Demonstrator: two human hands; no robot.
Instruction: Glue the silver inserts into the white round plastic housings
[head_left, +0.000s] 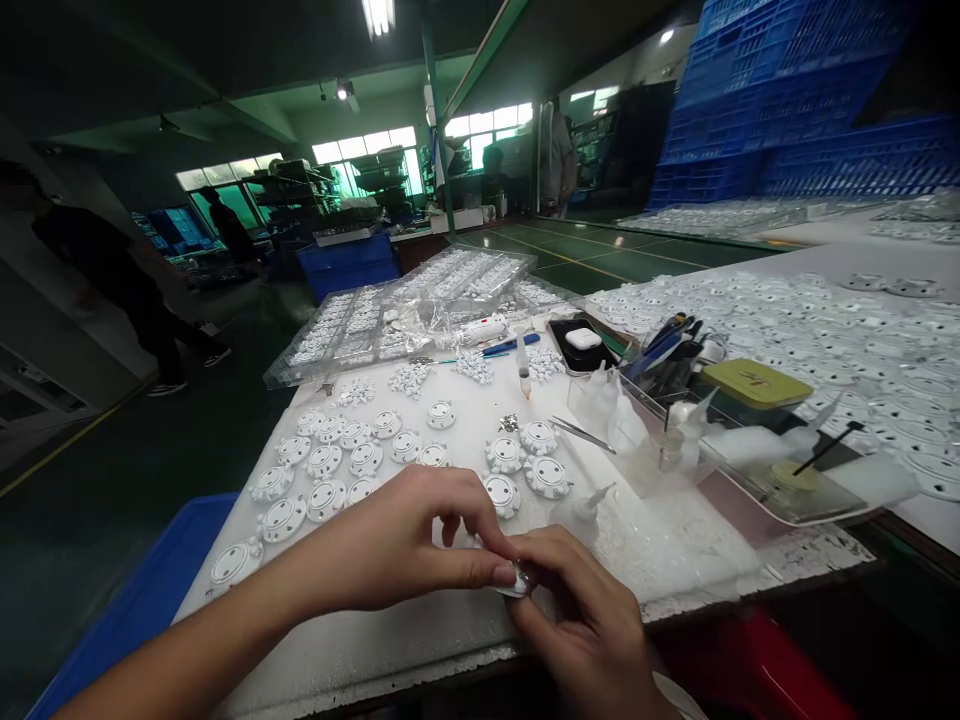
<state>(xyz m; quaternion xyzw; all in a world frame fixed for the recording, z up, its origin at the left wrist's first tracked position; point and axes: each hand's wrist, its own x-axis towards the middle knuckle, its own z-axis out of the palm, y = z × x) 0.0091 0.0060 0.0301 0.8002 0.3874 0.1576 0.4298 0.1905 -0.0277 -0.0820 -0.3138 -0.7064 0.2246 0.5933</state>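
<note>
Near the table's front edge my two hands meet around a small white plastic part [513, 590], mostly covered by fingers. The thumb and forefinger of my left hand [442, 525] press on it from the left. My right hand [581, 590] grips it from the right, with a small shiny spot between the fingertips. Just beyond my hands lie several round white discs with dark holes [547, 475]. More such discs [326, 500] sit in loose rows to the left. A little pile of metal bits [508, 423] and a pair of tweezers [582, 434] are farther back.
White squeeze bottles [624, 420] and a clear tray [750, 500] stand on the right, with a yellow-lidded tin [757, 384]. A phone [581, 345] and clear part trays [352, 325] lie at the back. Blue crates [750, 110] are stacked beyond; a person [105, 270] walks at left.
</note>
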